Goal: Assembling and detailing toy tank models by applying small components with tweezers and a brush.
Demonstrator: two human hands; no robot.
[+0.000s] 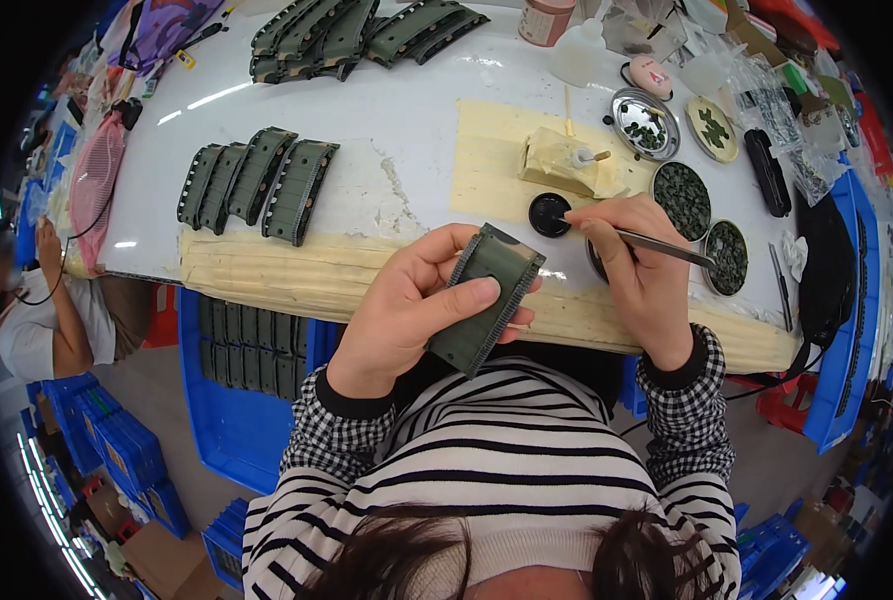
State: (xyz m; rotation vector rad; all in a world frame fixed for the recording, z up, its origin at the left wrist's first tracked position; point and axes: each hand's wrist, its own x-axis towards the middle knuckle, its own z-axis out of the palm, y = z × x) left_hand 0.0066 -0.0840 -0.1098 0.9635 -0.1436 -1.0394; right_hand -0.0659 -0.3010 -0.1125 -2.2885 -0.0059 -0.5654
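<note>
My left hand (407,310) is closed around a dark green camouflage panel (482,305), a curved plastic piece with toothed long edges. The thumb presses on its face and the fingers wrap behind it. My right hand (647,275) grips slim metal tweezers (672,248) like a pen. Their working end is at the rim of a small round black dish (548,216), partly covered by my fingertips. Just right of that hand stand two round tins of small dark green pieces, a larger tin (682,200) and a smaller tin (727,258).
Several similar panels (257,180) stand in a row at left, with more stacked panels (317,40) behind. Beyond the black dish sits a tape-wrapped block (567,165). A metal dish (646,122) holds green bits. A blue crate (237,420) of panels is below the table's left edge.
</note>
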